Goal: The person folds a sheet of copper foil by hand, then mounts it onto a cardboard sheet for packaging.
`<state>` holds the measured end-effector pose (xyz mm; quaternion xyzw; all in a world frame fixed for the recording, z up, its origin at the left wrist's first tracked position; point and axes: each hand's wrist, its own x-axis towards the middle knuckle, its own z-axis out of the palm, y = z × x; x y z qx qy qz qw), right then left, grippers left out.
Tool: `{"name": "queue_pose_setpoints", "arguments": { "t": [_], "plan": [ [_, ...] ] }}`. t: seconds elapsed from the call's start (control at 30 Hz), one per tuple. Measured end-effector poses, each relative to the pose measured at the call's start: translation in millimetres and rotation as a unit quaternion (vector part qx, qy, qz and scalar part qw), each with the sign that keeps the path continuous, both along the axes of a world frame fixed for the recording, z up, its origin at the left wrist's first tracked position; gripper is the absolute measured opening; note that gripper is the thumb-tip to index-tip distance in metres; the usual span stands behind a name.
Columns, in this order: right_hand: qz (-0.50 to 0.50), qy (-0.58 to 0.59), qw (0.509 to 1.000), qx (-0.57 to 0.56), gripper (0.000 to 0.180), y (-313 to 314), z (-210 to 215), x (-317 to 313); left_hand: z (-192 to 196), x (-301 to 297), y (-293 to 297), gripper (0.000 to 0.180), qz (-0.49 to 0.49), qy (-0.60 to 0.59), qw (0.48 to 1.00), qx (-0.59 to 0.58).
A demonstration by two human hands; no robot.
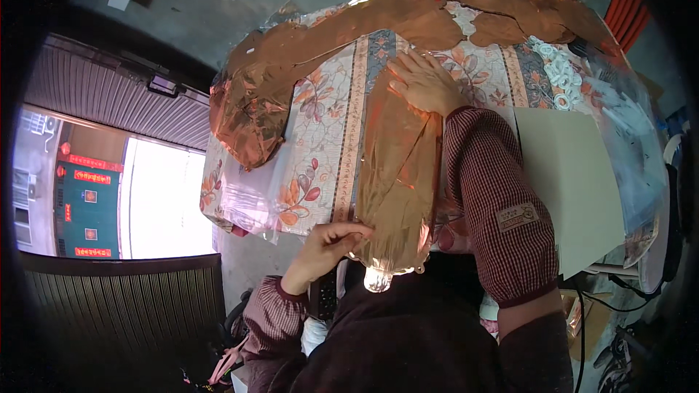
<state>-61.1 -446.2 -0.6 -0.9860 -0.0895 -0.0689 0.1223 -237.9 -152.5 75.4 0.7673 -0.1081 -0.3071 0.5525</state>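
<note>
A flat, copper-coloured foil balloon lies lengthwise in front of me, its near end hanging over the table's front edge beside my body. My left hand pinches the balloon's left edge close to that near end, thumb and forefinger together. Farther up, my right hand rests flat on the balloon's far end, fingers stretched out and spread. Creases run across the foil between the two hands. A shiny, rounded tab sticks out at the near end.
More flat copper foil balloons lie along the table's far edge and left side. To the right are a pale board, white rings and clear plastic bags. A patterned cloth covers the table. Red hose lies beyond.
</note>
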Motion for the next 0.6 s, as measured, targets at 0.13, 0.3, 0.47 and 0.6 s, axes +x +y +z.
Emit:
{"name": "queue_pose_setpoints", "arguments": {
  "t": [0.13,0.3,0.47,0.6],
  "plan": [
    [-0.005,-0.003,1.0,-0.013,0.056,-1,-1,1,-3,28,3,0.025,0.001,-0.093,0.995,0.041],
    [0.005,-0.067,0.998,-0.021,0.056,-4,-11,0,-26,84,-32,0.025,0.058,0.005,0.995,-0.084],
    [0.01,-0.055,0.998,-0.037,0.056,0,-5,1,-39,117,-46,0.019,0.116,0.038,0.988,-0.095],
    [-0.003,-0.062,0.998,-0.026,0.054,-2,-7,2,-36,104,-44,0.017,0.058,-0.041,0.997,-0.037]
  ]
}}
